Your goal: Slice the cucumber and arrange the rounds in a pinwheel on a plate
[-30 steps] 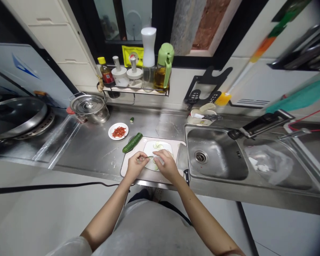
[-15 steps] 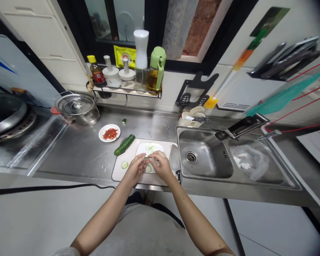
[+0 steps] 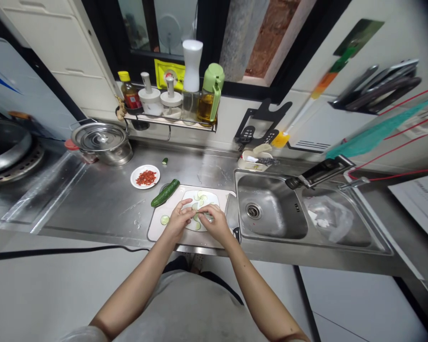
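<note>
A white plate [image 3: 212, 197] with several thin cucumber pieces [image 3: 201, 195] set on it rests on a pale cutting board [image 3: 159, 232]. Over this plate my left hand [image 3: 179, 219] and my right hand [image 3: 215, 222] meet, fingertips pinched on a thin cucumber slice [image 3: 195, 207], partly hidden by the fingers. Left of the plate lies a single round cucumber slice [image 3: 164, 220]. The rest of the cucumber [image 3: 165, 193] crosses the board's upper left edge. A wide-bladed knife [image 3: 232, 207] lies along the board's right side, close to my right wrist.
Behind the board are a plate of chopped red pieces [image 3: 133, 176] and a cucumber end [image 3: 164, 161]. A lidded steel pot [image 3: 117, 154] stands at the back left. The sink [image 3: 271, 209] adjoins on the right. A condiment shelf [image 3: 171, 122] hangs above the counter.
My left fingers have lifted and spread a little, while the fingertips of both hands stay together at the slice. The whole view has shifted slightly.
</note>
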A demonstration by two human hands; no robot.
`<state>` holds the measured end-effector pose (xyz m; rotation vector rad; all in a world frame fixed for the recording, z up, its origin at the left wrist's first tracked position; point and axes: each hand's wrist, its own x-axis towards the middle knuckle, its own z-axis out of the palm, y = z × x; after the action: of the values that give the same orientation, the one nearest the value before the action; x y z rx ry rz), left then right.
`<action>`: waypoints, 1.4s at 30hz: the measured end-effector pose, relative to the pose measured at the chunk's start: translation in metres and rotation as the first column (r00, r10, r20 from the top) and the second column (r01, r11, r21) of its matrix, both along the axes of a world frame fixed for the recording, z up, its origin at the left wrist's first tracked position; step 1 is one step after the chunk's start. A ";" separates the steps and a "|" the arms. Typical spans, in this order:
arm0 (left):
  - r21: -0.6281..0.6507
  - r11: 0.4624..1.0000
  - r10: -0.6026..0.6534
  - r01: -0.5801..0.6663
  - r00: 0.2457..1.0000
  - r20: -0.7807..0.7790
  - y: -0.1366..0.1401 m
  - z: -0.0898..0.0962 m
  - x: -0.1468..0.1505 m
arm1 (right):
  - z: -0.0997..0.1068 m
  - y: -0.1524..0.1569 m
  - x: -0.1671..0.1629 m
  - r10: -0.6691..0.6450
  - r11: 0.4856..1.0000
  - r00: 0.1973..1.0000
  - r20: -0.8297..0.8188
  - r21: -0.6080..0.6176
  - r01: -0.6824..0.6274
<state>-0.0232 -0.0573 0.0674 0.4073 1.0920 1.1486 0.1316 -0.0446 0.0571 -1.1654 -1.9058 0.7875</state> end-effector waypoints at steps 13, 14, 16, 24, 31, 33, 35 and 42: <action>0.165 0.986 -0.001 0.015 0.996 -0.088 0.000 -0.005 0.005 | -0.001 -0.002 -0.005 -0.087 0.956 0.985 -0.150 -0.292 0.040; 0.168 0.986 -0.001 0.016 0.996 -0.090 0.000 -0.005 0.006 | -0.002 -0.002 -0.005 -0.097 0.945 0.980 -0.172 -0.324 0.037; 0.168 0.986 -0.002 0.019 0.995 -0.096 0.000 -0.005 0.007 | -0.004 -0.002 -0.006 -0.116 0.927 0.970 -0.212 -0.375 0.028; 0.160 0.987 -0.011 0.030 0.993 -0.118 -0.001 -0.008 0.011 | -0.014 -0.001 -0.002 -0.154 0.878 0.929 -0.336 -0.479 -0.028; 0.163 0.986 -0.008 0.029 0.992 -0.130 -0.001 -0.015 0.012 | -0.021 0.000 -0.001 -0.166 0.875 0.929 -0.330 -0.484 -0.015; 0.164 0.986 -0.001 0.021 0.993 -0.122 -0.002 -0.017 0.011 | -0.023 0.000 -0.002 -0.166 0.876 0.929 -0.330 -0.482 -0.015; 0.161 0.987 -0.002 0.022 0.993 -0.120 -0.002 -0.019 0.010 | -0.025 0.001 -0.002 -0.157 0.877 0.932 -0.325 -0.480 -0.020; 0.161 0.983 -0.063 0.085 0.989 -0.135 0.000 -0.029 0.001 | -0.029 0.006 -0.001 -0.055 0.885 0.971 -0.231 -0.461 -0.059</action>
<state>-0.0219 -0.0569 0.0382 0.6558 1.0872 1.1636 0.1306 -0.0390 0.0278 -1.2781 -1.5588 1.3774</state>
